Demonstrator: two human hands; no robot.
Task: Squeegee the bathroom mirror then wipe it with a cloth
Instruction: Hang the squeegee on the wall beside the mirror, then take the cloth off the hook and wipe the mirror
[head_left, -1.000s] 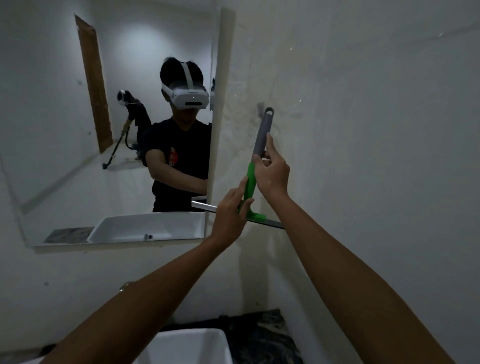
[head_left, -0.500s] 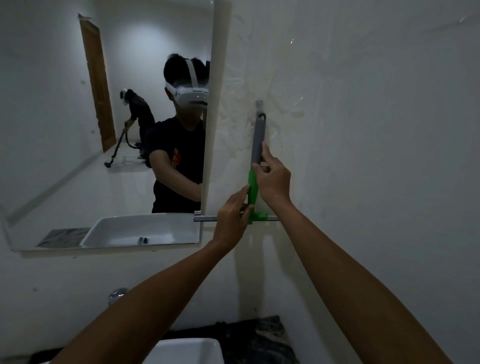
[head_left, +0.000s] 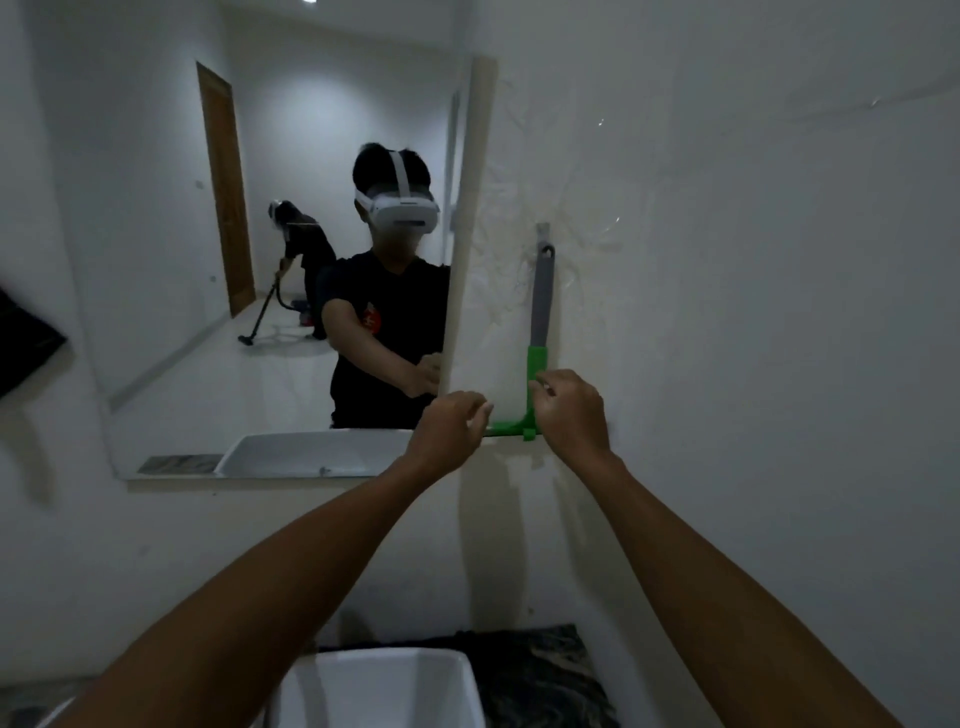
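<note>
The squeegee (head_left: 540, 332) hangs upright against the white wall (head_left: 753, 312) at frame centre, just right of the mirror (head_left: 260, 260). Its grey handle points up, its loop at a small hook (head_left: 543, 231); the green neck runs down to the blade bar at the bottom, mostly hidden behind our hands.

Our right hand (head_left: 571, 410) sits at the lower green part with fingers curled and thumb and forefinger pinched at the neck; we cannot tell whether it truly grips or only touches. Our left hand (head_left: 449, 428) is loosely curled at the left end of the green head, overlapping the mirror's lower right corner; whether it holds the blade is unclear.

The mirror fills the upper left and centre. Its right edge is a pale vertical strip just beside the squeegee, and its bottom edge runs level with our left wrist. Right of the squeegee the wall is bare and open all the way to the frame edge, wrinkled and glossy near the hook. Below the hands the wall is bare too.

A dark cloth (head_left: 26, 343) hangs at the left edge of the frame, well apart from the hands.

At the bottom centre the white sink basin (head_left: 384, 686) shows a rim and an empty bowl, with a dark marbled table (head_left: 540, 670) beside it on the right.
</note>
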